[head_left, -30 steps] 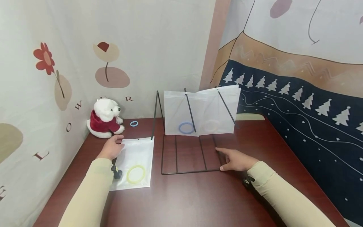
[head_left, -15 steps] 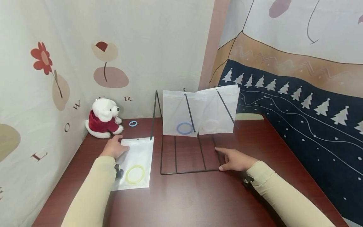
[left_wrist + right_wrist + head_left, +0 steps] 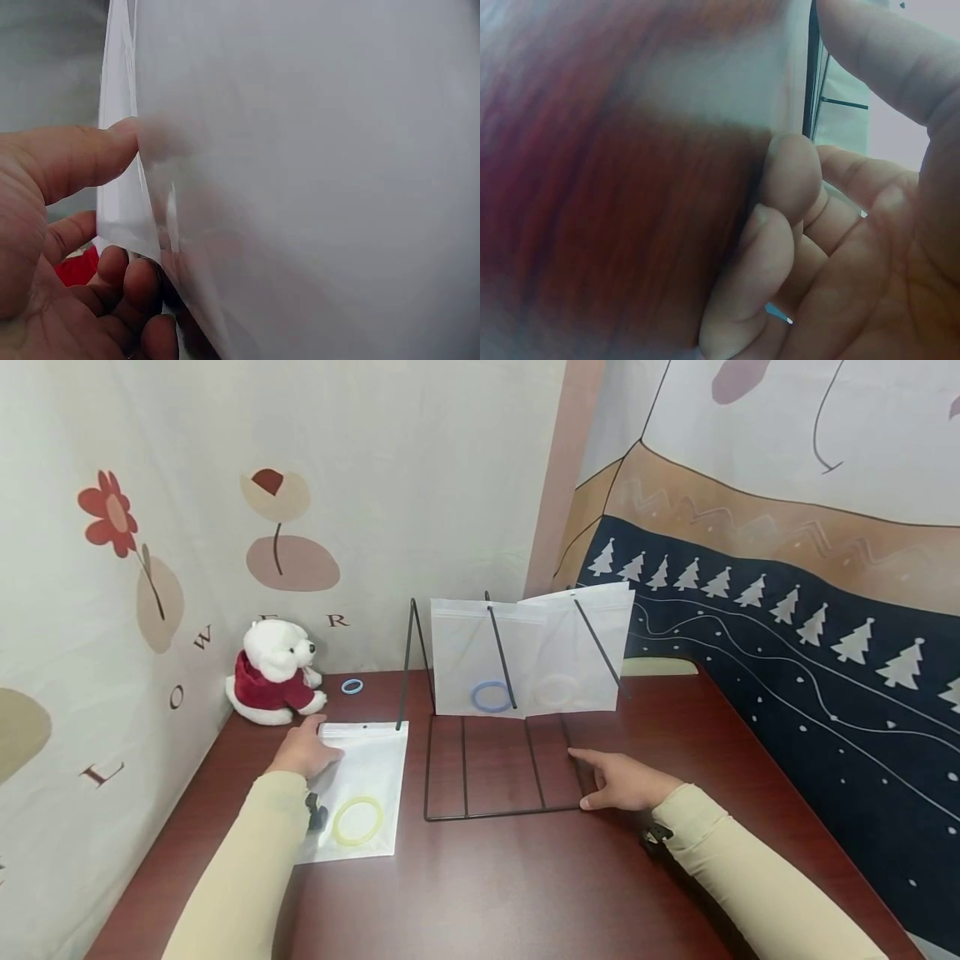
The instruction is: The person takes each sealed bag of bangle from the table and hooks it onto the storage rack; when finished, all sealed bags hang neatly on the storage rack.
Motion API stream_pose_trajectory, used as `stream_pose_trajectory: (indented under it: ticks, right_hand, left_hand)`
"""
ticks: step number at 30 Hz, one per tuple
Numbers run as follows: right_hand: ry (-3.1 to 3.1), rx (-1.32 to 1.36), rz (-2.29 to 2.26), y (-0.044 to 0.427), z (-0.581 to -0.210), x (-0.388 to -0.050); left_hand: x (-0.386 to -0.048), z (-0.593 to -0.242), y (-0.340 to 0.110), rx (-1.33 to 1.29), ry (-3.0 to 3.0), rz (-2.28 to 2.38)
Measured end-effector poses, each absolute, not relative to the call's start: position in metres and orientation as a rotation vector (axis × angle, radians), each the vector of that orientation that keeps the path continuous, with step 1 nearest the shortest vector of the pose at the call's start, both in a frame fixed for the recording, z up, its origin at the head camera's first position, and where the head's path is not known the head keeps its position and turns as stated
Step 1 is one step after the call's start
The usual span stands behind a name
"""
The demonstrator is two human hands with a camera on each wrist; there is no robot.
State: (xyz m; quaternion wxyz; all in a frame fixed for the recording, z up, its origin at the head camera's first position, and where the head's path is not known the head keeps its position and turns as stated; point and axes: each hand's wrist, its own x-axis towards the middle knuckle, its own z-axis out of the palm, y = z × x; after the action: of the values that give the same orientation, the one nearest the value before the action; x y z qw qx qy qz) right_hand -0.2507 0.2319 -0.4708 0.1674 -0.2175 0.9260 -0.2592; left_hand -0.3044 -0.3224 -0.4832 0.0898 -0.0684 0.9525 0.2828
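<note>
Head: hands well apart. Left hand pinches upper left edge of white translucent rectangular plastic bag showing yellow ring, between table's left edge and black wire rack; right hand holds rack's right front corner

Left wrist: thumb and fingers on bag edge

Right wrist: thumb and curled fingers about black bar

The left sleeve and right sleeve were cut off by the head view's bottom edge, the left hiding part of the nearest white bag. The tabletop was blurred in the right-wrist view.
</note>
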Motion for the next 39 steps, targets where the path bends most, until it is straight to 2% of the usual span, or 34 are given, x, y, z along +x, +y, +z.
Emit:
stream_pose_trajectory:
  ticks: [10,18,39]
  right_hand:
    - [2.634,-0.63,-0.749,0.231,-0.47,-0.25]
    - [2.636,-0.625,-0.751,0.231,-0.473,-0.25]
    - [2.637,-0.613,-0.752,0.232,-0.472,-0.251]
  left_hand:
    - [-0.305,-0.484,-0.319,-0.203,2.886,0.829]
    - [-0.302,-0.481,-0.328,-0.021,2.86,0.984]
    - [-0.272,-0.455,-0.327,0.04,2.862,1.299]
